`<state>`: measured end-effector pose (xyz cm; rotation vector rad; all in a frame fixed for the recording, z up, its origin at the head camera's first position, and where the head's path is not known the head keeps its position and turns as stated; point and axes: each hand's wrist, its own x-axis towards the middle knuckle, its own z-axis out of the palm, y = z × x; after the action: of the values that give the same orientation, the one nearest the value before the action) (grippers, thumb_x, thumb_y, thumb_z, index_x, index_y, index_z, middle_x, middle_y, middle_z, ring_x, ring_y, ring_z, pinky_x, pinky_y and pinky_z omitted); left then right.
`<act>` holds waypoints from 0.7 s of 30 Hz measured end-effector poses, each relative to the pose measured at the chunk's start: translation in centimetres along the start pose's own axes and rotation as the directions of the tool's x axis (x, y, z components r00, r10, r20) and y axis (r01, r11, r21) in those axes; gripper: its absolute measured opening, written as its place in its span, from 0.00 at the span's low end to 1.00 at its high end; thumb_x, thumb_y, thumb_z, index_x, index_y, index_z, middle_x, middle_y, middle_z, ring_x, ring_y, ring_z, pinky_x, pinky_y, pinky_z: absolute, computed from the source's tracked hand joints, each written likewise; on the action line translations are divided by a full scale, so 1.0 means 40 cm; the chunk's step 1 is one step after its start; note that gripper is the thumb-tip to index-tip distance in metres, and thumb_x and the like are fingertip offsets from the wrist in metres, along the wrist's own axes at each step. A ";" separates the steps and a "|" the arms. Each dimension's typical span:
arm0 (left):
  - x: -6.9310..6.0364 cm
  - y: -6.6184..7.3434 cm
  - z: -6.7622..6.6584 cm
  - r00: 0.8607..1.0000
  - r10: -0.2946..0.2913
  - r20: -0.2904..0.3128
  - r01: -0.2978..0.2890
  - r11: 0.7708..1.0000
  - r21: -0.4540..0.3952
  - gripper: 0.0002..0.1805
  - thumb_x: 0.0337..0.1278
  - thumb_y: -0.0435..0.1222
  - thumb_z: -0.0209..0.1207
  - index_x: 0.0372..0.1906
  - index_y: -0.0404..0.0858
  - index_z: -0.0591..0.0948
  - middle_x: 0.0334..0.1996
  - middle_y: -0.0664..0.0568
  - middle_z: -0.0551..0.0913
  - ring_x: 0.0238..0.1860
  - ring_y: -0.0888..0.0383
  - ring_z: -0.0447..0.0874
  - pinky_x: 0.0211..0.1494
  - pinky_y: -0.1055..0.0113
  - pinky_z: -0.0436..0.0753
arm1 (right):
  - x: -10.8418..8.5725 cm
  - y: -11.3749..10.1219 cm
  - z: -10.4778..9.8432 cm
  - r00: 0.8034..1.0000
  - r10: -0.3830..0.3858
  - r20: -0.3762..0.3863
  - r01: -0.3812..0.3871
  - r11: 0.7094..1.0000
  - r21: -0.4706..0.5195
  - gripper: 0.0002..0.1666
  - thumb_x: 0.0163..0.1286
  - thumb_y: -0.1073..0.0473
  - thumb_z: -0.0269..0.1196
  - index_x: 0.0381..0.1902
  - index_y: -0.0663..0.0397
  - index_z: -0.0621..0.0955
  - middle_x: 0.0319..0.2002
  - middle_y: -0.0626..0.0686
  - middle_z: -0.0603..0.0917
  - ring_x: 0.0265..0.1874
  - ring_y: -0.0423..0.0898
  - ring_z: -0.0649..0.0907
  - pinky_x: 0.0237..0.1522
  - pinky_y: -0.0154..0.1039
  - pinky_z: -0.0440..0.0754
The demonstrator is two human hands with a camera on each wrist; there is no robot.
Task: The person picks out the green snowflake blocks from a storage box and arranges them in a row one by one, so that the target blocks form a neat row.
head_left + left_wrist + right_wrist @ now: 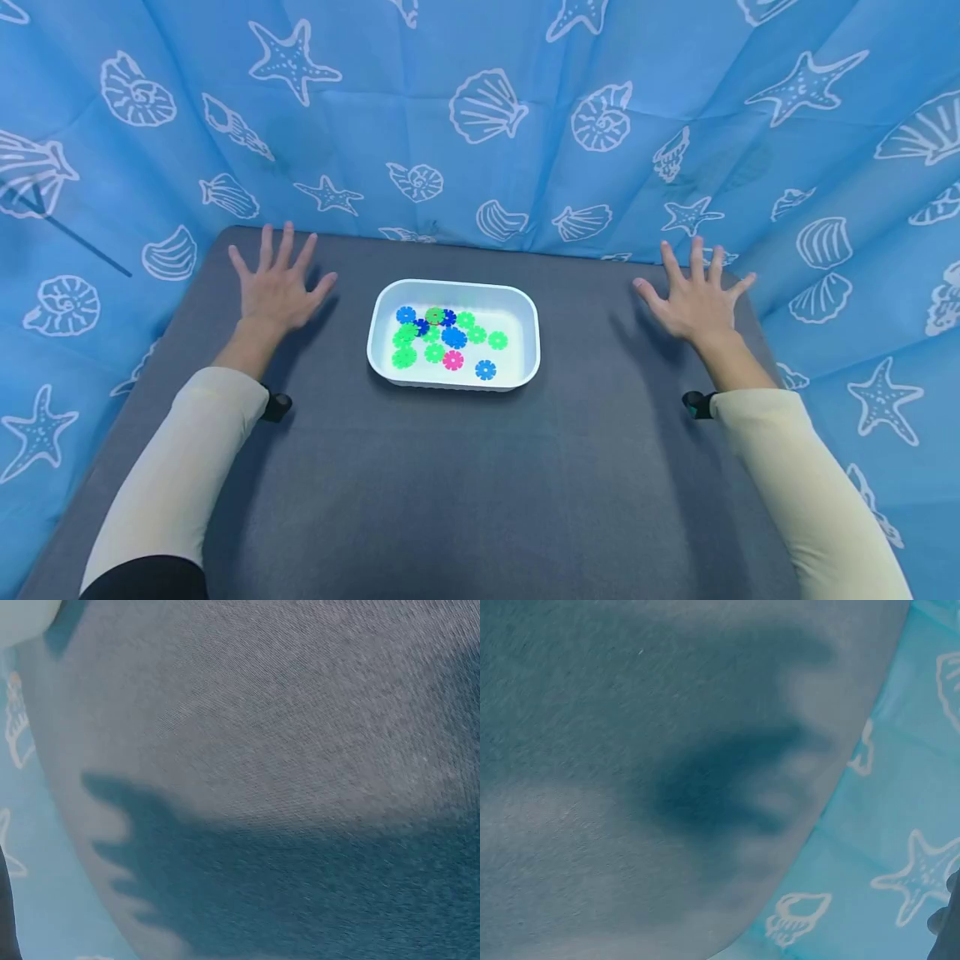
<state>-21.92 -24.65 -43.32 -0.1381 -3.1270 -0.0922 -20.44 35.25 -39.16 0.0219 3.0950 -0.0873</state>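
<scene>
In the head view the left hand (276,287) is spread with straight fingers, to the left of a white tray (528,350), holding nothing. The right hand (697,300) is likewise spread and empty, farther off to the tray's right. Inside the tray lie several small notched discs: green ones such as a green disc (497,340), blue ones such as a blue disc (485,369), and a pink disc (453,360). Some discs overlap at the tray's left side. Both wrist views show mainly hand shadows on the grey cloth.
A grey cloth-covered table (465,483) lies under the tray and hands. Around its back and sides hangs a blue curtain (420,75) with white shells and starfish. Dark wrist straps with small devices show at both cuffs.
</scene>
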 end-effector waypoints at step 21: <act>-0.022 0.091 -0.024 0.949 0.299 0.095 -0.305 0.951 0.049 0.41 0.72 0.63 0.40 0.80 0.47 0.52 0.80 0.45 0.43 0.79 0.42 0.35 0.72 0.31 0.35 | 0.000 -0.201 -0.036 0.932 -0.359 0.040 0.357 0.933 0.043 0.49 0.73 0.26 0.42 0.81 0.38 0.44 0.80 0.58 0.40 0.78 0.63 0.41 0.67 0.74 0.33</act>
<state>-20.73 -21.15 -42.16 -0.6333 -3.1430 0.0164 -20.61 27.31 -37.28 -0.5375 3.0094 -0.1517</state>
